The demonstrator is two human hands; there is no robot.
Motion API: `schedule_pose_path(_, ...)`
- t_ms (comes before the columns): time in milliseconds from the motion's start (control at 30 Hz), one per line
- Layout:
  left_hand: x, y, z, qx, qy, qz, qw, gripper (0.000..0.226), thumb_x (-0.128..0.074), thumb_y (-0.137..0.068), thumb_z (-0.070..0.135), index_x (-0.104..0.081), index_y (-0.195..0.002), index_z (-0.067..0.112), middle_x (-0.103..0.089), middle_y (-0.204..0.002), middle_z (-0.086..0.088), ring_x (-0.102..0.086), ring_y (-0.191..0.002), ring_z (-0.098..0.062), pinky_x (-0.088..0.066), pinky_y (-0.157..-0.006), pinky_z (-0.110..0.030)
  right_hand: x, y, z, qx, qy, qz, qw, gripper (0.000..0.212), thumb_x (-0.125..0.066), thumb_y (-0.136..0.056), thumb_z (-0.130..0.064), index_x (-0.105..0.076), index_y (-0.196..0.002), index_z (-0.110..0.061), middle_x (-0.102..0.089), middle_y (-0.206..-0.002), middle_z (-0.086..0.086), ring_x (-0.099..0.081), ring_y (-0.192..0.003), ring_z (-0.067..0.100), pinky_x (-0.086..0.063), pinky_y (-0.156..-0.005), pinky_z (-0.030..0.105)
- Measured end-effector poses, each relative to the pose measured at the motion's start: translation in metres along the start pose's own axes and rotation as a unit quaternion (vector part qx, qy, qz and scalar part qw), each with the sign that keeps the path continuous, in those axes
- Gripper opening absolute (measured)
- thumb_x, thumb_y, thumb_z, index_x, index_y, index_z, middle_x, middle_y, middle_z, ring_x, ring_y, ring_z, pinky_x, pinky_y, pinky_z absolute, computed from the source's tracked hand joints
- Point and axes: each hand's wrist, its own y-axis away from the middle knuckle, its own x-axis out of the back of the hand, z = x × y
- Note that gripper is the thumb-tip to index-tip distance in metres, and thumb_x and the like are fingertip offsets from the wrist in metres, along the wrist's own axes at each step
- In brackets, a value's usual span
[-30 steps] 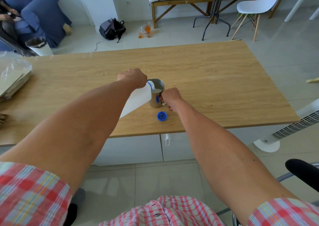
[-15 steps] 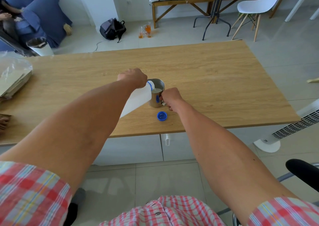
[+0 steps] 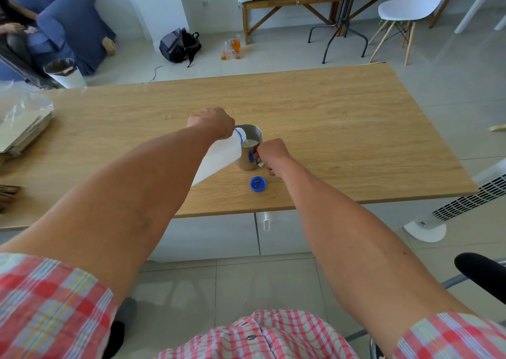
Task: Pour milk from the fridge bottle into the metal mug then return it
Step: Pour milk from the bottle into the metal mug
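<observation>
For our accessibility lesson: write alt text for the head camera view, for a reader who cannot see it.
A person's left hand tilts a white milk bottle into a metal mug on a wooden table, while the right hand holds the mug's handle. A blue cap lies beside the mug.

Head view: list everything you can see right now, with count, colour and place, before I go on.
milk bottle: 1, white, blue neck ring, tilted over the mug
metal mug: 1, silver, mid table, milk inside
bottle cap: 1, blue, on the table near the mug
table: 1, light wood
cardboard stack: 1, beige under clear plastic, table's left end
backpack: 1, black, on the floor beyond the table
glasses: about 3, orange liquid, on the floor
bench: 1, wood, pale cushion, by the far wall
round table: 1, black
chair: 1, white
armchair: 1, blue
fan: 1, white, right
left hand: grip on the bottle
right hand: grip on the mug's handle
</observation>
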Motion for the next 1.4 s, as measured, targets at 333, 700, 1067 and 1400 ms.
schedule_pose_path(333,0.0002,-0.0006,-0.0001,-0.001,-0.004,0.001,1.000,0.028,-0.040,-0.098,0.026,-0.061,-0.105,0.010,-0.059,-0.086,-0.008,-0.060,-0.079,-0.026,-0.044,-0.069,-0.038,-0.0018,-0.0036,0.0011,0.002,-0.002,0.005,1.000,0.039,-0.042,-0.091,-0.005,-0.069,-0.119,-0.001,-0.058,-0.077,0.007,-0.038,-0.053,0.018,-0.030,-0.041,0.021)
schedule_pose_path(700,-0.0017,-0.0035,0.0002,0.003,-0.010,0.005,1.000,0.024,-0.040,-0.098,0.027,-0.059,-0.102,0.012,-0.056,-0.082,-0.007,-0.053,-0.068,-0.023,-0.043,-0.069,-0.037,-0.0025,-0.0061,0.0019,0.004,0.002,0.009,1.000,0.033,-0.044,-0.090,-0.006,-0.070,-0.111,-0.003,-0.059,-0.075,0.006,-0.041,-0.053,0.017,-0.032,-0.039,0.018)
schedule_pose_path(1067,-0.0015,-0.0030,0.0008,0.008,-0.014,0.003,1.000,0.025,-0.040,-0.098,0.029,-0.059,-0.099,0.012,-0.058,-0.082,-0.007,-0.054,-0.066,-0.023,-0.040,-0.062,-0.036,-0.0023,-0.0067,0.0023,0.005,0.002,0.010,1.000,0.029,-0.045,-0.090,-0.005,-0.070,-0.104,-0.006,-0.056,-0.068,0.005,-0.040,-0.050,0.017,-0.030,-0.036,0.016)
schedule_pose_path(1400,-0.0013,-0.0039,0.0008,0.002,-0.013,0.005,1.000,0.026,-0.040,-0.098,0.029,-0.060,-0.102,0.012,-0.056,-0.082,-0.006,-0.059,-0.080,-0.026,-0.043,-0.069,-0.036,-0.0001,-0.0032,0.0012,0.005,-0.003,0.004,1.000,0.026,-0.044,-0.090,-0.003,-0.068,-0.100,-0.007,-0.054,-0.066,0.006,-0.039,-0.048,0.017,-0.029,-0.036,0.017)
